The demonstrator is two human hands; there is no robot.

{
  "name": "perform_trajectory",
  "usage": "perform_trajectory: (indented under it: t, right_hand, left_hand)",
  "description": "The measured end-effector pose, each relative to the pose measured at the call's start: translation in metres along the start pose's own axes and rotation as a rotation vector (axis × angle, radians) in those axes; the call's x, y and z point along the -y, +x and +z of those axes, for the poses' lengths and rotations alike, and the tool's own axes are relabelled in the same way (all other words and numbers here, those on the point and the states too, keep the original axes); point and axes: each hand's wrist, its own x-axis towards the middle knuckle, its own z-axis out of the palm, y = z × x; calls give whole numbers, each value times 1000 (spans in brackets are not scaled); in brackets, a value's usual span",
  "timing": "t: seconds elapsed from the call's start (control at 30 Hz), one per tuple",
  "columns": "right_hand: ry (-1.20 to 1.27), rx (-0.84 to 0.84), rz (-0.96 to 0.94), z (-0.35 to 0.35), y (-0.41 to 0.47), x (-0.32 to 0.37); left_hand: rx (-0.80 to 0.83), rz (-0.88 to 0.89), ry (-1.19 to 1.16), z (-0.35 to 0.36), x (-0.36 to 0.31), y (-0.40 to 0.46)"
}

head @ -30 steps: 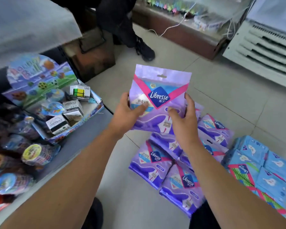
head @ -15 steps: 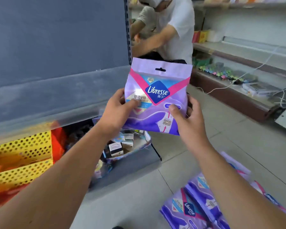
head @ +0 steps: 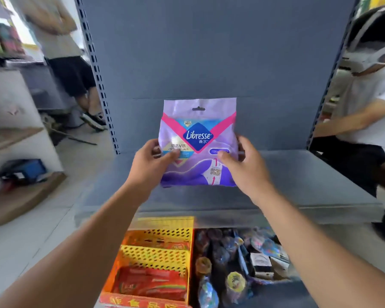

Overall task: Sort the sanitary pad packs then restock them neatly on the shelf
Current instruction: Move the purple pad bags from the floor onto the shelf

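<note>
First pack going onto shelf.
My left hand (head: 151, 161) and right hand (head: 245, 165) pinch the purple pack (head: 198, 141) upright, centre frame; grey shelf (head: 298, 185) bare, restocking barely begun.

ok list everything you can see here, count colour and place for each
pad pack: one, purple with pink V band, upright over the grey shelf, held by both hands
shelf: one, grey, centre, blue-grey back panel behind
perforated display box: one, yellow and orange, lower tier, left
small packaged goods: several, mixed colours, lower tier, right; blurred
bystanders: two, one far left, one far right
left hand: grips the pack's left edge
right hand: grips the pack's right edge
</note>
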Motion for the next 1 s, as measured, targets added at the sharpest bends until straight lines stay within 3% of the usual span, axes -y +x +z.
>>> perform_trajectory:
  t: [0.23,0.47,1.0]
  right_hand:
    - [-182,29,-63,121,76,-13]
    - [-267,92,-115,199,111,-11]
    - [-325,19,-104,226,115,-23]
  left_hand:
    - [-93,17,141,-92,32,94]
    - [-145,-33,258,-152,56,141]
    - [-253,-40,287,-147,81,150]
